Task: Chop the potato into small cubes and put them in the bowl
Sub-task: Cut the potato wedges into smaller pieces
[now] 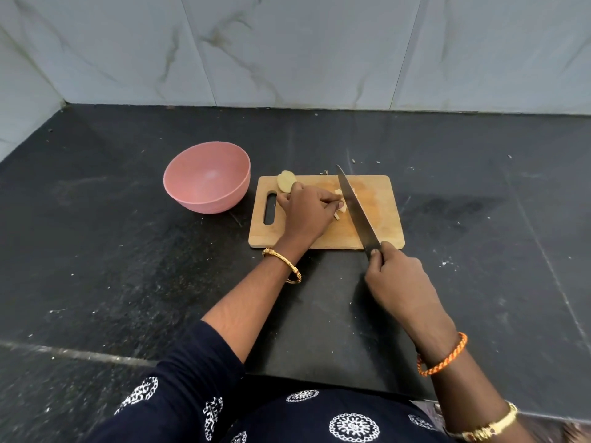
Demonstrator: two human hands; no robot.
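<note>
A wooden cutting board (379,215) lies on the black counter. On its middle, my left hand (308,209) holds down pale potato strips (341,210) with curled fingers. My right hand (396,276) grips the handle of a long knife (355,207), whose blade lies across the strips right beside my left fingertips. A larger potato piece (285,181) rests at the board's far left corner. A pink bowl (206,179) stands just left of the board and looks empty.
The dark stone counter (128,251) stretches wide on both sides, with small crumbs behind the board. A marbled tile wall (287,49) closes the back and left. The counter's near edge runs just before my body.
</note>
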